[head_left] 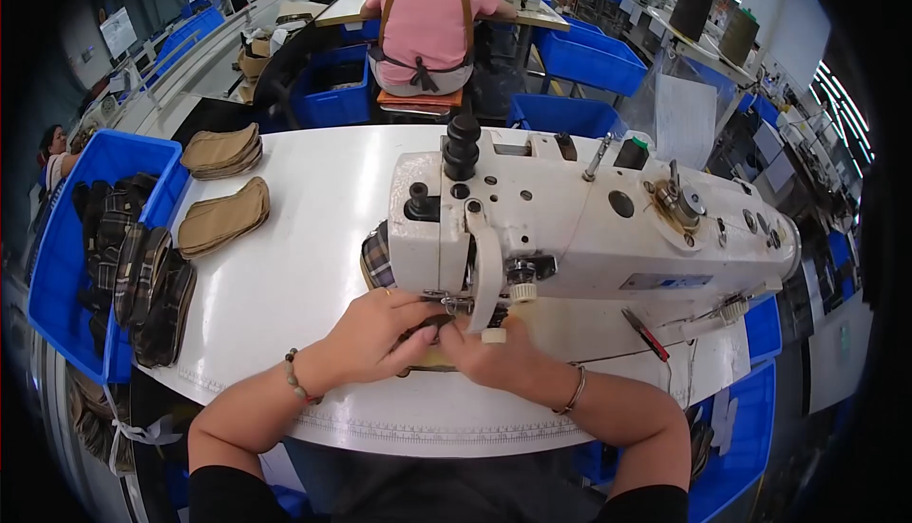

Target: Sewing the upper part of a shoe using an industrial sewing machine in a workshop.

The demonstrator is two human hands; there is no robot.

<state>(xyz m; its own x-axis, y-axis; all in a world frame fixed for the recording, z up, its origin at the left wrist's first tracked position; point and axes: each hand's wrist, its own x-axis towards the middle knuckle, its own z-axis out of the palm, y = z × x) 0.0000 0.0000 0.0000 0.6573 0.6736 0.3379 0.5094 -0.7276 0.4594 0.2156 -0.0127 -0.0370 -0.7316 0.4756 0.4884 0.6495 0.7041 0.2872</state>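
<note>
L grip [373, 338] & R grip [492, 352] pinched tog. on dark narrow fabric strip [425, 327], by white metal sewing machine [570, 224]. Just beyond L grip: dark plaid fabric pc. [378, 255]. R of grips: red-handled metal snips [647, 336] on glossy white tabletop [309, 228]. Well L: tan curved fabric stacks [223, 220], blue plastic bin [55, 309].

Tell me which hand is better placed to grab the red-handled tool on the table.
Likely the right hand: the red-handled tool lies to its right, while the left hand is farther away.
</note>
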